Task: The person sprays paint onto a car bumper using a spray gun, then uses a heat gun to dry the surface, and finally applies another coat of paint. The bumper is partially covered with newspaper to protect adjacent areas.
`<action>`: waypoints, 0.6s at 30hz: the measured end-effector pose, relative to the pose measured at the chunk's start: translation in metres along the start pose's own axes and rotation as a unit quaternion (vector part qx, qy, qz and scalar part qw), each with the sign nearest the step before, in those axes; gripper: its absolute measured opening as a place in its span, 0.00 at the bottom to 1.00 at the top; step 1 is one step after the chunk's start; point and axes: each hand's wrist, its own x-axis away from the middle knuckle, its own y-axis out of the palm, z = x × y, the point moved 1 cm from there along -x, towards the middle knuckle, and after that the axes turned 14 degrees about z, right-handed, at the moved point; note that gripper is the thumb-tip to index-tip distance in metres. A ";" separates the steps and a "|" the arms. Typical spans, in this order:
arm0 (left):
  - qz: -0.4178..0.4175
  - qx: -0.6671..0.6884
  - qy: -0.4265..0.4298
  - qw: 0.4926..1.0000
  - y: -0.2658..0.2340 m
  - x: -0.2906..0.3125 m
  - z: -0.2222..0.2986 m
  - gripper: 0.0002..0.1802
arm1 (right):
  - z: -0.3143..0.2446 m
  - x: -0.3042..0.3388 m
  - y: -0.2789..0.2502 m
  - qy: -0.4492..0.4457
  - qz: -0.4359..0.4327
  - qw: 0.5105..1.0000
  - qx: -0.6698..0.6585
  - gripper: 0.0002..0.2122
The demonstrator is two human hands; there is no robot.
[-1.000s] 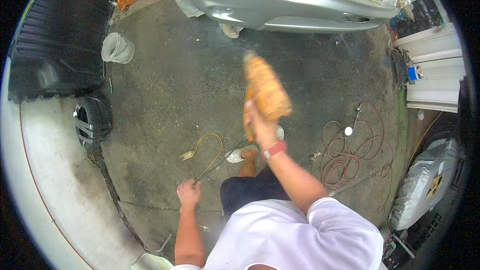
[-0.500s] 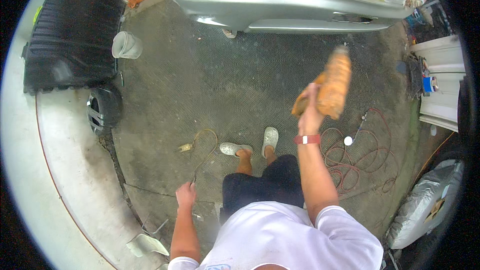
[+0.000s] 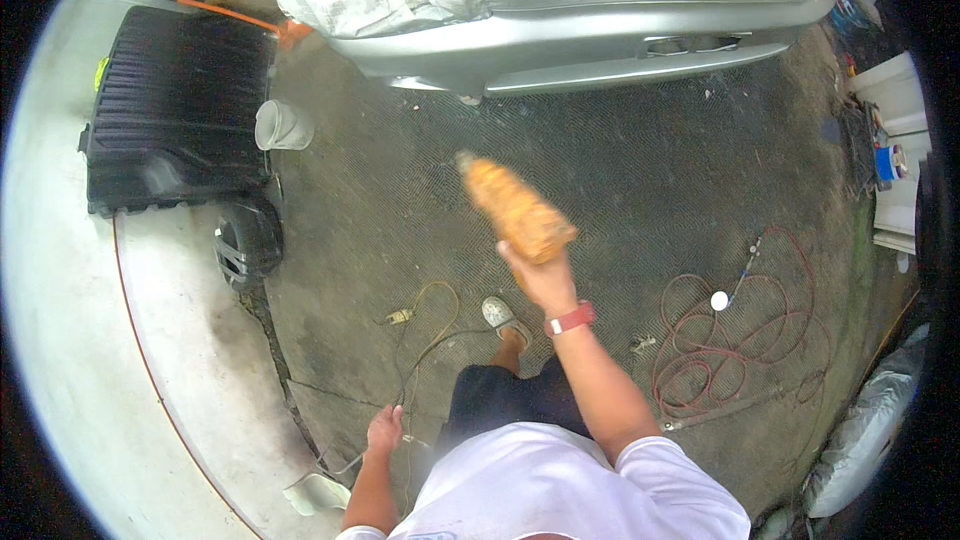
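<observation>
The hands of a standing person, seen from above. The right hand (image 3: pixel 543 280), ahead of the torso, is closed around the largely hidden grip of an orange tool (image 3: pixel 517 210); the tool, slightly blurred, extends beyond the fingers, its narrow end pointing forward and to the left, above the floor (image 3: pixel 630 170). The left hand (image 3: pixel 384 430), lower and well apart, is curled around a dark cord (image 3: pixel 430 350). Just ahead of it lies a yellow cord (image 3: pixel 455 297); farther ahead, a white bucket (image 3: pixel 284 126). A coiled red hose (image 3: pixel 690 361) lies right of the right hand; a silver bumper (image 3: pixel 575 52) stands well ahead of both hands.
</observation>
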 end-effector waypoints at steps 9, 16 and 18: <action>0.002 0.108 -0.028 0.994 -0.018 -0.017 0.058 0.28 | -0.040 -0.072 -0.117 0.143 0.453 0.825 -0.307 0.10; 0.023 0.090 -0.048 0.994 -0.014 -0.029 0.053 0.29 | -0.065 -0.076 -0.061 0.139 0.373 0.895 -0.202 0.13; 0.034 0.094 -0.082 0.992 -0.012 -0.029 0.041 0.29 | -0.066 -0.072 -0.018 0.145 0.297 0.923 -0.195 0.16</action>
